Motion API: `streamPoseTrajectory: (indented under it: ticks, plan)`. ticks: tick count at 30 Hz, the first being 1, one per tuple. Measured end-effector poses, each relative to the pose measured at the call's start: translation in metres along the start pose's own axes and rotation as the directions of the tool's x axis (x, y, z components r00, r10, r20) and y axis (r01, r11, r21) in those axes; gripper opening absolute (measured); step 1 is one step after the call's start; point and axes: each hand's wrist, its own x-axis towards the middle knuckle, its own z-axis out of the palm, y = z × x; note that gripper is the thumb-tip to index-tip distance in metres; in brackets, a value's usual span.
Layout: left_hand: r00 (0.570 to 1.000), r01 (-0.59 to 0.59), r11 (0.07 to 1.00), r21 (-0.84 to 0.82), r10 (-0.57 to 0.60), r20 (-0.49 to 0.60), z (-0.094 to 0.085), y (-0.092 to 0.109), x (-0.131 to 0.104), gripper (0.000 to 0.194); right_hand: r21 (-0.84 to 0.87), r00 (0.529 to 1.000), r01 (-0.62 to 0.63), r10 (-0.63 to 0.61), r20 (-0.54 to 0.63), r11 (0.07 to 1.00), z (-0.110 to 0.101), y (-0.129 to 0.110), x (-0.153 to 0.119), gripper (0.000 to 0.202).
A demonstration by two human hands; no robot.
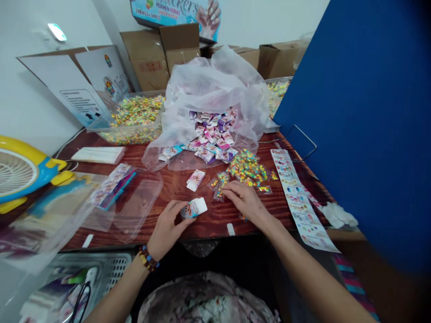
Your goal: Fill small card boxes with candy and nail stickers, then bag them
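My left hand (171,224) is closed on a small blue-and-white box (193,208) with its white flap open to the right. Over the small clear packets of colourful candy, my right hand (243,199) has its fingertips pinched on one packet (218,193). A larger heap of these packets (247,167) lies just beyond that hand. Another small pink-and-white box (195,180) rests on the table above my left hand. Behind it, many small boxes (213,137) spill from a big translucent plastic bag (215,85).
A clear tub of colourful candy packets (134,117) stands back left, near a yellow-and-blue fan (23,170). A long sticker strip (299,197) lies at right beside a blue panel (363,125). A grey basket (117,269) sits below the table's left front edge.
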Motion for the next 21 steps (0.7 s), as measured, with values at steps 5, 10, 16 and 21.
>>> streamPoseTrajectory:
  ticks: [5,10,16,21]
  plan:
    - [0.979,0.141,0.987,-0.077,-0.151,-0.139,0.014,0.01,0.005,0.028,0.189,0.991,-0.065,0.086,-0.104,0.98,0.028,-0.046,-0.015,0.015]
    - [0.947,0.157,0.983,-0.093,-0.177,-0.27,0.03,0.024,0.005,0.029,0.335,0.938,-0.195,0.275,-0.209,0.922,0.072,-0.071,-0.041,0.03]
    - [0.982,0.07,0.983,-0.17,-0.097,-0.16,0.034,0.032,-0.004,0.043,0.437,0.918,-0.231,0.344,-0.199,0.869,0.074,-0.068,-0.042,0.018]
    - [0.988,0.131,0.9,-0.415,-0.151,-0.015,0.021,0.034,-0.01,0.034,0.509,0.948,-0.224,0.307,-0.084,0.831,0.054,-0.06,-0.042,0.017]
